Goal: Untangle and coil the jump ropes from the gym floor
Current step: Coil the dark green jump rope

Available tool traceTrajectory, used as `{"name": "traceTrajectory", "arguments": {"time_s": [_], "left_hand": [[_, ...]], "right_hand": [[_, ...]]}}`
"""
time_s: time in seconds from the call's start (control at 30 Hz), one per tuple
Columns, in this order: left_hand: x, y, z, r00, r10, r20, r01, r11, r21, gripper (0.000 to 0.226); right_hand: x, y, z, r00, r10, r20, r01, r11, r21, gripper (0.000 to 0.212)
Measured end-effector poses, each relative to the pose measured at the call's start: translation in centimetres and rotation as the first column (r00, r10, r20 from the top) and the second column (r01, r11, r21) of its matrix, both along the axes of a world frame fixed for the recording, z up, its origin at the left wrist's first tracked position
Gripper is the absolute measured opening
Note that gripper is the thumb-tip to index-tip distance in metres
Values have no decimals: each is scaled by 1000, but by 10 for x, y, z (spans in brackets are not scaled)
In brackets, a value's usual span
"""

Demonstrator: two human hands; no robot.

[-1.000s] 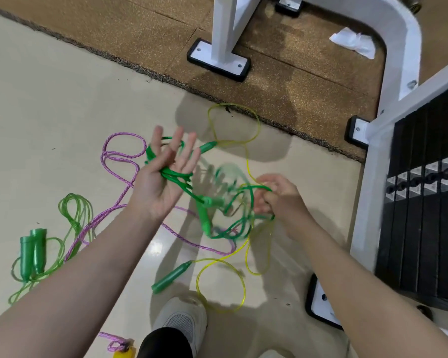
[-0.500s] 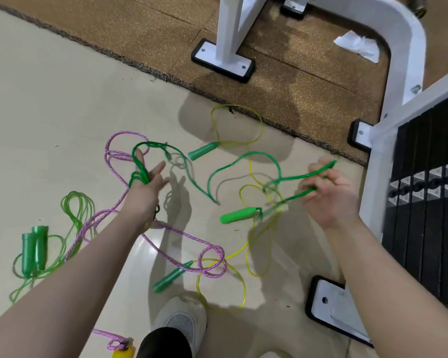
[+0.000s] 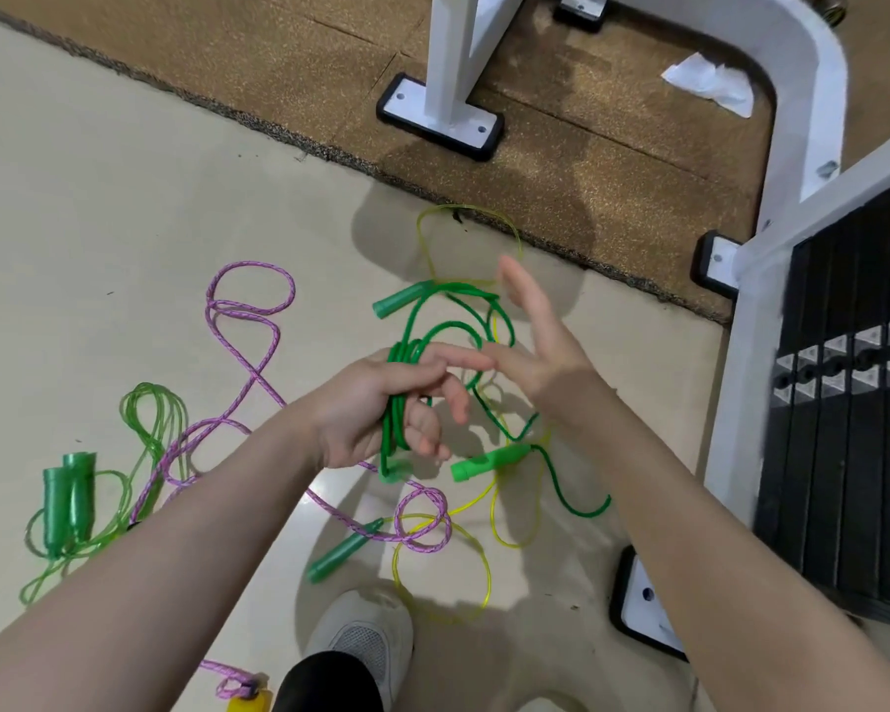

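On my left hand (image 3: 376,403) I see the fingers loosely curled with several turns of the dark green rope (image 3: 448,331) wound round the palm; the index finger points out toward the other hand, and the lower fingers bend under the loops. My right hand (image 3: 540,346) is flat and spread, fingers straight and pointing away from me, holding nothing; its thumb nearly meets the left index fingertip, though I cannot tell whether they touch.

From the wound turns the green rope arcs out beyond both hands, then trails down under my right wrist to a bright green handle (image 3: 489,460) hanging just below the hands, with a loose bend of cord beyond it beneath my right forearm.

On the pale floor (image 3: 124,197) below lies the yellow rope (image 3: 440,573), thin and looping, crossing under the green one; one of its green handles (image 3: 402,300) lies beyond the hands, another (image 3: 343,549) near my white shoe (image 3: 366,634). The pink braided rope (image 3: 242,331) snakes from the left, passes under my left wrist and knots into the yellow loops. Far left, a translucent green rope (image 3: 150,418) sits gathered with its two handles (image 3: 68,498) side by side.

The white machine frame (image 3: 802,95) and its black weight stack (image 3: 854,403) crowd in at right, on the brown mat (image 3: 278,54), where a scrap of white paper (image 3: 710,82) lies.
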State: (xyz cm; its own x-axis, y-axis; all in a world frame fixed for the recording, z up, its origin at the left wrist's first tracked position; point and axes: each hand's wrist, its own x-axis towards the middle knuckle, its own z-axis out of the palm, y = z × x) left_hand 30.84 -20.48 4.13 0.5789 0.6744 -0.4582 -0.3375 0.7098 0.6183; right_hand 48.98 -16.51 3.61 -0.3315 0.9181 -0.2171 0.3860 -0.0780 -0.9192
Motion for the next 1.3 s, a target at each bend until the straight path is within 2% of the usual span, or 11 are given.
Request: {"name": "traceTrajectory", "arguments": {"time_s": [0.13, 0.2, 0.4, 0.57, 0.73, 0.87, 1.0, 1.1, 1.17, 1.2, 1.3], "left_hand": [[-4, 0, -10, 878, -115, 465, 117, 993, 25, 36], [-11, 3, -17, 739, -41, 673, 78, 997, -26, 42], [-28, 2, -28, 730, -53, 681, 82, 997, -10, 43], [-24, -6, -26, 791, -199, 578, 261, 965, -25, 45], [-23, -3, -24, 766, -226, 602, 268, 963, 21, 55], [-36, 7, -36, 655, 54, 754, 80, 987, -140, 52], [-25, 5, -39, 824, 453, 341, -412, 891, -191, 38], [-26, 7, -39, 714, 669, 206, -622, 742, -251, 30], [-32, 8, -45, 661, 736, 145, -682, 670, -292, 31], [-34, 7, -48, 656, 747, 103, -697, 653, -296, 33], [-37, 6, -52, 606, 795, 30, -752, 584, -304, 28]], "right_hand": [[-15, 1, -5, 995, 13, -101, -24, 993, -112, 11], [-5, -3, -12, 997, 11, -79, -25, 982, -185, 16], [9, -10, -21, 999, -35, 36, 43, 971, -237, 15], [-8, -12, -25, 996, -90, -11, 90, 995, -48, 77], [-10, -8, -26, 999, -52, 3, 52, 994, -101, 12], [9, -12, -19, 935, -145, -322, -8, 902, -431, 16], [15, -9, -23, 892, -348, -288, 234, 902, -362, 21], [26, -1, -18, 686, -576, -445, 463, 817, -343, 31], [40, 1, -10, 461, -554, -693, 246, 830, -500, 45], [44, 0, -3, 450, -498, -742, 103, 854, -510, 50], [46, -7, -3, 869, -98, -485, -146, 886, -439, 52]]}}
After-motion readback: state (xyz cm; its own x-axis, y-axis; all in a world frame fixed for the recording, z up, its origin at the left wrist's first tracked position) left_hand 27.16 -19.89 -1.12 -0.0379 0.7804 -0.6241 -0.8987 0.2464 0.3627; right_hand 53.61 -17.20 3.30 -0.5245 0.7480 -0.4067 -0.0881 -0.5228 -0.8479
